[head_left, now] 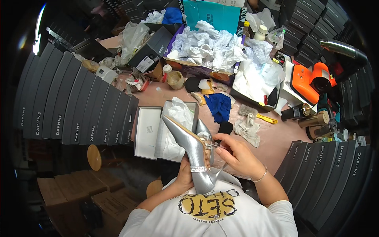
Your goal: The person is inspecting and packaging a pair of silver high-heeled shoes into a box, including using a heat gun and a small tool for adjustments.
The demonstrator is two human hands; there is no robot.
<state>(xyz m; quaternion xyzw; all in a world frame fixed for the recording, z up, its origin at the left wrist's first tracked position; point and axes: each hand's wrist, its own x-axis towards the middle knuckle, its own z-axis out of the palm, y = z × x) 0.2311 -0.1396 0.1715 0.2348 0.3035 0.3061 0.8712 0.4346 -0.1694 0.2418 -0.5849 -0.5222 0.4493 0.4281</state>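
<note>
A silver high-heeled shoe point(183, 136) with a pointed toe and a band of rhinestones is tilted in front of my chest, toe up and to the left. My left hand point(184, 174) is closed around its side from below. My right hand point(236, 153) pinches a thin, shiny metal piece point(213, 145) at the shoe's inner side; its exact kind is unclear. Behind the held shoe, a second silver shoe point(203, 128) shows in part. Just beyond, an open shoe box point(158, 152) holds crumpled white paper point(176, 108), and its pale lid point(148, 134) lies alongside.
Dark shoe boxes point(69, 100) stand in a row on the left, with more boxes point(321, 170) on the right. A blue cloth point(218, 106), a yellow-handled brush point(266, 118) and a white rag point(248, 130) lie on the table. Farther back are a paper-filled carton point(207, 45) and an orange device point(303, 81).
</note>
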